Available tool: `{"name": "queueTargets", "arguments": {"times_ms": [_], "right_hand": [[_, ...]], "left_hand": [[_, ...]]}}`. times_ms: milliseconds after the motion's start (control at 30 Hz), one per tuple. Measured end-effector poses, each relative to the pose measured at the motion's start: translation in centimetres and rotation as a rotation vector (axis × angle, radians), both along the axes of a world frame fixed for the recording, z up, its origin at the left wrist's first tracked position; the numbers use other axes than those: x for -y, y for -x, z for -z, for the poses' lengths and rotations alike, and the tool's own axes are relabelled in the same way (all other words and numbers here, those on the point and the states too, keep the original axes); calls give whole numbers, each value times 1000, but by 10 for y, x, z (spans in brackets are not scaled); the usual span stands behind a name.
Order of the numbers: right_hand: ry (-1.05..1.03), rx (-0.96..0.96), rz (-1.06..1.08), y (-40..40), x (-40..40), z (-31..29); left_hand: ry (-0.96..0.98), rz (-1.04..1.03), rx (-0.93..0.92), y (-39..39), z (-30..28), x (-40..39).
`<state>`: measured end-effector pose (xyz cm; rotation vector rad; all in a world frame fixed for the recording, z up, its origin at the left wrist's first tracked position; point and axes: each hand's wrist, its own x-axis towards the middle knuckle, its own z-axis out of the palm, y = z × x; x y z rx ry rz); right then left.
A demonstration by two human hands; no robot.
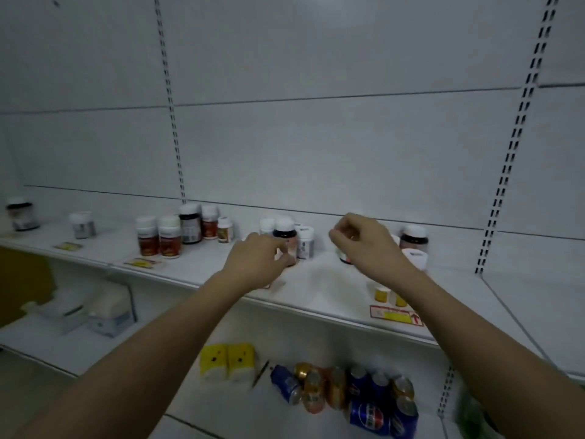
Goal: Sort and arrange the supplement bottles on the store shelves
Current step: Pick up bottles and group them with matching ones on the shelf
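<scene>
Two bare forearms reached forward and upward from the bottom corners toward a white store shelf (316,277). Nearest the viewer, on the lower shelf (221,403), lay two yellow packages (227,362) side by side and a loose heap of drink cans (345,397), perhaps eleven, though blur made the count uncertain.

The left hand (256,264) was held palm down with its fingers curled, the fingertips (286,256) touching the lower front of a dark bottle with a white cap (285,237); whether it truly gripped the bottle could not be told. The right hand (364,240) hovered slightly higher, fingers bent into a loose narrow pinch above a bottle (343,258) mostly hidden beneath it; contact was unclear.

On the main shelf, under the right forearm, stood two small yellow-labelled bottles (381,293) near the front edge, above a red and yellow price label (395,315). Behind the left hand stood about three more white-capped bottles. To the right were a dark bottle (414,237) and a white one (416,256). To the left stood a group of five bottles (186,231), two red-labelled ones in front. Farther left stood one grey bottle (82,224) and one dark jar (21,215).
</scene>
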<state>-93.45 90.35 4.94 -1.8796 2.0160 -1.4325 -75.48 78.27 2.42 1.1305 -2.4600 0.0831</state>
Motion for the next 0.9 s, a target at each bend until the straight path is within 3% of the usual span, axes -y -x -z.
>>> {"name": "queueTargets", "arguments": {"times_ms": [200,300,633,900], "right_hand": [[-396,-326,-134,-91,55,-51],[-486,-427,-137,-137,92,-60],[-505,-430,-1,-259,214,-49],[-511,-369,62,-276,288,-39]], "left_hand": [[-17,-177,-80,-103,-61,41],[-29,-251,-81,-161,-77,69],[-160,-243,22,-314,-69,164],[-175,-176,-13,-330,-58,258]]}}
